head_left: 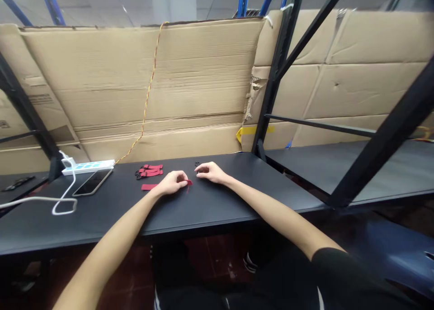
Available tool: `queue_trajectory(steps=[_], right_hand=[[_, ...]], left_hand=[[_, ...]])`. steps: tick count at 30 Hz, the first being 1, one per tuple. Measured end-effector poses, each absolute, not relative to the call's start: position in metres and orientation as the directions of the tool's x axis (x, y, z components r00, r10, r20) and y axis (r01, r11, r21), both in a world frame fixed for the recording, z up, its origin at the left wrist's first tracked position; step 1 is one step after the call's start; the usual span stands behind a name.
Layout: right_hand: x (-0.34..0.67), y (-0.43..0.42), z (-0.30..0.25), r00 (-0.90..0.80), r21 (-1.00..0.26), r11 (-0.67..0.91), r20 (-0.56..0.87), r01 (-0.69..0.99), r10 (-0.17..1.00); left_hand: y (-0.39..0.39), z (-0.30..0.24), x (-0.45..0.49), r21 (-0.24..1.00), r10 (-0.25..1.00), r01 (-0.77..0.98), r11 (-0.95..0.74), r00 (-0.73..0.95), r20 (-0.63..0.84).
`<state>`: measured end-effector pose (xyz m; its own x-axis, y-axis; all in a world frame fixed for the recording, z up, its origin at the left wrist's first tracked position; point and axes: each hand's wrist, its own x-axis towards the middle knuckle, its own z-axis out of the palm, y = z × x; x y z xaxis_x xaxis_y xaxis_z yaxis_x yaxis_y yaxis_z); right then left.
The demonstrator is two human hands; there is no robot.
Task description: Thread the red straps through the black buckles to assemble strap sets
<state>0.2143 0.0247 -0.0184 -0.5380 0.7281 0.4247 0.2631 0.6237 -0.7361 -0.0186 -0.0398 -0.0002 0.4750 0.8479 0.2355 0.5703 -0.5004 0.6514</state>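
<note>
My left hand (173,182) rests on the black table (210,206), fingers curled and pinched on a red strap (189,183) whose other end (149,187) sticks out left of the wrist. My right hand (210,171) lies just right of it, fingers bent, fingertips close to the strap's end and to a small black ring (197,164) on the table. Whether the right hand holds anything is too small to make out. A small pile of red straps with black buckles (149,170) lies to the left of both hands.
A phone (92,183) lies face up at the left beside a white power strip (88,166) with a white cable (50,201). Cardboard sheets (190,83) wall off the back. Black frame posts (271,88) stand to the right, with a second black table (339,165).
</note>
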Motion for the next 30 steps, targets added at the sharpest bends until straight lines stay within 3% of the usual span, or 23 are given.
queue_trajectory(steps=[4,13,24,30], right_hand=[[0.205,0.012,-0.016,-0.573,-0.85,0.517,0.374,0.103,0.729],[0.199,-0.001,-0.015,-0.65,-0.933,0.349,0.321,-0.09,0.689],[0.2,0.002,-0.019,-0.698,-0.978,0.14,0.209,-0.156,0.685],[0.201,0.002,-0.021,-0.676,-0.981,0.097,0.184,-0.165,0.713]], left_hand=[[-0.035,-0.004,-0.019,0.773,0.868,0.45,-0.448,0.425,0.256],[-0.038,0.0,-0.015,0.779,0.88,0.454,-0.432,0.4,0.255],[-0.045,0.005,-0.012,0.807,0.831,0.385,-0.448,0.511,0.218],[-0.05,0.005,-0.004,0.848,0.877,0.326,-0.417,0.39,0.281]])
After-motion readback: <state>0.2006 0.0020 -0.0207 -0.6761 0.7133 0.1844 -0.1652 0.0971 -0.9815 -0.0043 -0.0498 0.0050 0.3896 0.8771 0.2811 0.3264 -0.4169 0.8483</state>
